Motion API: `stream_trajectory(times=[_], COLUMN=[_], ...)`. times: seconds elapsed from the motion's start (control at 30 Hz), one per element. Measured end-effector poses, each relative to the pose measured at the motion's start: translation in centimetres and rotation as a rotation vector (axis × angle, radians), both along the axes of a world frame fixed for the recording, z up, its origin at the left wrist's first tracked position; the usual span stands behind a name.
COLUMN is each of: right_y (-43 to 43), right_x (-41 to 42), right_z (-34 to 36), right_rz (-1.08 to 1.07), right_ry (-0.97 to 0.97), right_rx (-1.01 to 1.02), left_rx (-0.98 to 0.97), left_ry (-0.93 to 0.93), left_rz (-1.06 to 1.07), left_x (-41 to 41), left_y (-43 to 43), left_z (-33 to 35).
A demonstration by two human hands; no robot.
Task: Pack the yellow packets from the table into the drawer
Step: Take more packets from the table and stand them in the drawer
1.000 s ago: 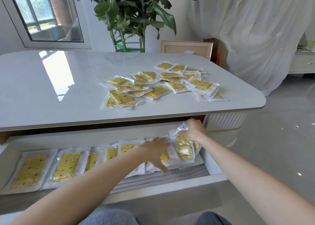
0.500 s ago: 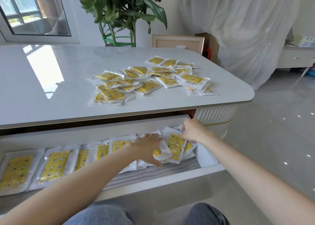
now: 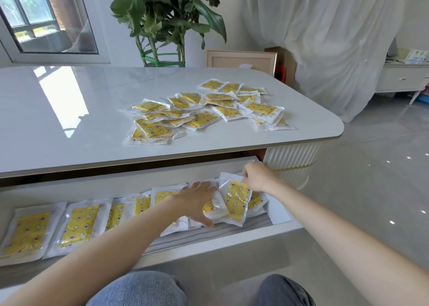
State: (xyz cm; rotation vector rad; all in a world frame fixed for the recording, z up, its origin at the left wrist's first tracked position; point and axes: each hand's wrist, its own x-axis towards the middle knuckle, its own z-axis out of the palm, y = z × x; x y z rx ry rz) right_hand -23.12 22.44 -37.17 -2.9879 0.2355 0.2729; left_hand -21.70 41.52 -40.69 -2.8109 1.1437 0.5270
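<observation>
- My right hand (image 3: 257, 178) pinches the top edge of one yellow packet (image 3: 235, 200) at the right end of the drawer (image 3: 279, 213). The packet leans tilted against its neighbours. If I let go before it lies flat, I judge it may flop across the stack instead of falling into line.
- My left hand (image 3: 197, 203) lies flat, fingers spread and gripping nothing, pressing the overlapped packets just left of that one. The sleeves look slick, so a sideways push could fan them toward the drawer's front rail.
- The row of packets (image 3: 79, 222) along the drawer's left and middle overlaps loosely, and a dragged forearm could ruffle it.
- The right end looks crowded, so packets may ride up and catch under the table (image 3: 69, 120) edge when the drawer closes.
- The pile of yellow packets (image 3: 202, 110) lies toward the table's right edge, not yet packed. A careless reach could sweep the outermost ones onto the floor.
</observation>
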Motion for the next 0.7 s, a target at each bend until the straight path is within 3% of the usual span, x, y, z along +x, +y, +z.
stream_trajectory(times=[0.2, 0.37, 0.57, 0.7], right_y=[-0.4, 0.3, 2.0, 5.0], right_x=[-1.9, -3.3, -4.2, -3.9], right_z=[2.8, 5.3, 8.0, 7.9], right_rz=[0.034, 0.029, 0.034, 0.027], right_ry=[-0.192, -0.384, -0.476, -0.362], right_rx=[0.065, 0.131, 0.418, 0.679], left_rx=[-0.095, -0.454, -0.915, -0.922], left_ry=[0.16, 0.383, 0.556, 0.619], left_rz=[0.073, 0.162, 0.457, 0.511], left_x=[0.5, -0.6, -1.0, -1.2], left_y=[0.3, -0.2, 1.1, 6.0], left_z=[0.7, 3.2, 5.7, 7.0])
